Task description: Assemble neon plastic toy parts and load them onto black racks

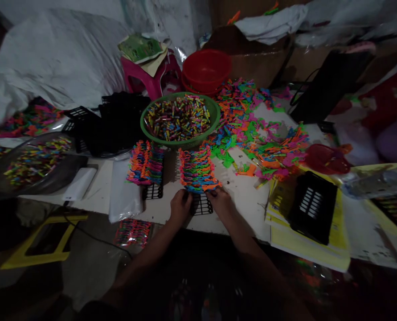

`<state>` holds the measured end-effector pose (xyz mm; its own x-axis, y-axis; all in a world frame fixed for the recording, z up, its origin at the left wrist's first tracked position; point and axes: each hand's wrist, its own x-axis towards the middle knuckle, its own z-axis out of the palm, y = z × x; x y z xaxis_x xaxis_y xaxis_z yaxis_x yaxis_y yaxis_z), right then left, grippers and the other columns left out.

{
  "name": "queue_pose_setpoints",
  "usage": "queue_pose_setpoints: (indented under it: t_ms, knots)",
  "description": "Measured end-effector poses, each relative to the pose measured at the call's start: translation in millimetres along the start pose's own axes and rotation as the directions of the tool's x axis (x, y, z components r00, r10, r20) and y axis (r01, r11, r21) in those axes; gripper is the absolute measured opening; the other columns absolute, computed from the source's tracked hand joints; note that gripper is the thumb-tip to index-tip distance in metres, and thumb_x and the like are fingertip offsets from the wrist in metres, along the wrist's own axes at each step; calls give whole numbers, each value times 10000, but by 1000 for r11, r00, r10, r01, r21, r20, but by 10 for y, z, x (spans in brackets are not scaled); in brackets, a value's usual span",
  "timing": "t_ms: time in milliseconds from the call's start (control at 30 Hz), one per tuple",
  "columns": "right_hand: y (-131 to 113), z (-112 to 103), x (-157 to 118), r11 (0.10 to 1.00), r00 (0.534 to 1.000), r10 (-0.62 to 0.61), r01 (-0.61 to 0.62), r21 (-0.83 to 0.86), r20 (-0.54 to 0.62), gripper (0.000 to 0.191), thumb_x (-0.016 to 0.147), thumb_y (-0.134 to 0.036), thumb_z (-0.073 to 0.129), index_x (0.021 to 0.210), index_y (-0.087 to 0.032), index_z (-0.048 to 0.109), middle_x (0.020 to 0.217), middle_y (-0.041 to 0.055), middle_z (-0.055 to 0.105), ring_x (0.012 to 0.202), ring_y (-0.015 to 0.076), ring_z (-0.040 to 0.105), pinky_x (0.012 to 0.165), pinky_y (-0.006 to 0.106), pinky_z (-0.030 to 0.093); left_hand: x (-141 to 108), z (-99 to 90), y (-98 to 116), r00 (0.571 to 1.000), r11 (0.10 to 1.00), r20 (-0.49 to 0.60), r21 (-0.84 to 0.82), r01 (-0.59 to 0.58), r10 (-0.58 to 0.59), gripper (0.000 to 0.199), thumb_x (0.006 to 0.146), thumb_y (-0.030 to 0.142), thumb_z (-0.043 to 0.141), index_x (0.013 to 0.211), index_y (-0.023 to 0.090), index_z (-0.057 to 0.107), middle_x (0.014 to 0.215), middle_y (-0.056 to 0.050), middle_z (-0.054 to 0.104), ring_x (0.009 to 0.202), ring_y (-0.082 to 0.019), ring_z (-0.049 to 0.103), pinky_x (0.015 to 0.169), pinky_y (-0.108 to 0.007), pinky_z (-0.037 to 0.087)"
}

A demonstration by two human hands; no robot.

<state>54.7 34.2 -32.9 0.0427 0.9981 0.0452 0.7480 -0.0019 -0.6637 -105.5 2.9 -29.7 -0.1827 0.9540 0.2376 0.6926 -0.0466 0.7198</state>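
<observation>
At the table's front, my left hand is closed at the left side of a black plastic grid rack, its fingers curled in. My right hand pinches at the rack's right side, by the nearest row of pieces. Rows of bright plastic pieces in orange, green, blue and pink cover the rack's far part, while its near slots are bare. To the left stands a second filled rack with similar coloured pieces, its black grid showing at the near end. My fingertips are dark and partly hidden.
Behind the racks sits a green basin of small printed tubes. Loose coloured pieces are heaped to the right. Clear plastic bags lie at the left, and a black tray rests on yellow sheets at the right.
</observation>
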Motion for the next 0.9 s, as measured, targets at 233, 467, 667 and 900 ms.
queue_pose_setpoints:
  t_ms: [233,467,667,900]
  knots:
    - [-39,-42,-18,1000,1000,10,-10,-24,2,183,733,-369,581,754,-204,658,712,36,687,679,173,637,621,255,477,1,-24,44,1000,996,24,92,-3,0,170,816,318,479,881,169,528,790,-58,636,694,-157,601,633,-257,444]
    - [18,3,13,999,1000,7,-6,33,-6,186,719,-362,583,786,-207,661,732,33,698,708,182,648,656,268,491,56,-92,76,998,979,50,201,-38,29,154,808,306,496,770,182,578,681,-39,615,640,-159,578,594,-250,401]
    - [58,40,29,998,1000,-6,7,70,-20,158,699,-345,607,767,-212,661,730,28,700,713,181,651,666,268,497,35,-36,50,999,1000,-26,-2,19,-19,171,788,301,496,668,182,523,604,13,521,573,-118,482,549,-222,374]
    - [112,85,33,998,997,-57,58,28,-44,169,698,-348,619,763,-199,665,711,43,696,693,194,652,652,279,494,56,-15,50,998,1000,-56,6,6,-5,210,795,315,478,637,180,505,582,16,486,563,-119,454,538,-229,352]
